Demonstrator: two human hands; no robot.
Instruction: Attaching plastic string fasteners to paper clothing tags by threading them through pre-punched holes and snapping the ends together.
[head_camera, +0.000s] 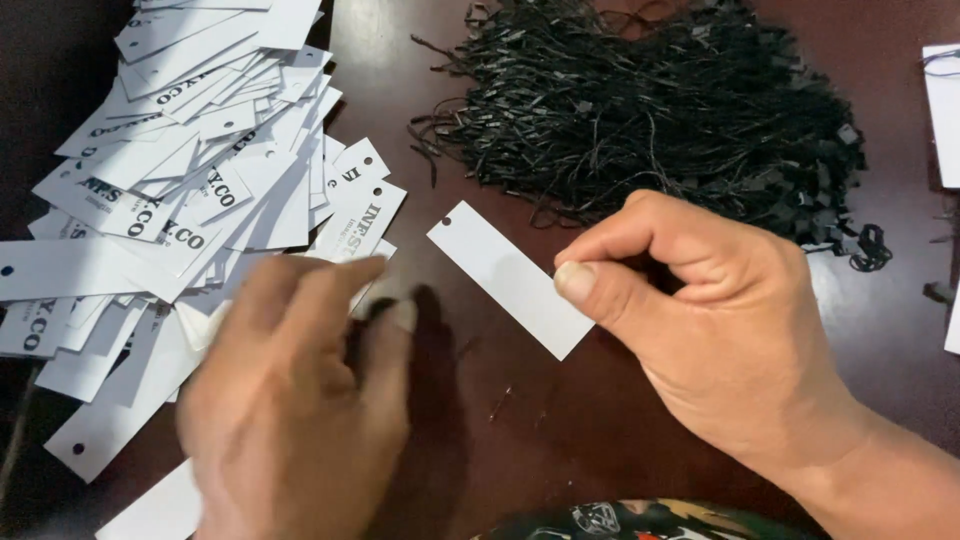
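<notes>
Cardstock, we judge, makes up the white hang tag (508, 278): light, thin, stiff enough to stay flat, easily creased, best taken by a short end away from its punched hole. From the head view we see our right hand (720, 330) pinching 1 end of it between thumb and forefinger above the dark table (560, 420). Our left hand (300, 400) is blurred, fingers close together near a small dark bit; we cannot tell if it grips anything. A heap of white printed tags (190, 170) lies left, a black string pile (660, 110) behind, more white cards (945, 110) far right.
</notes>
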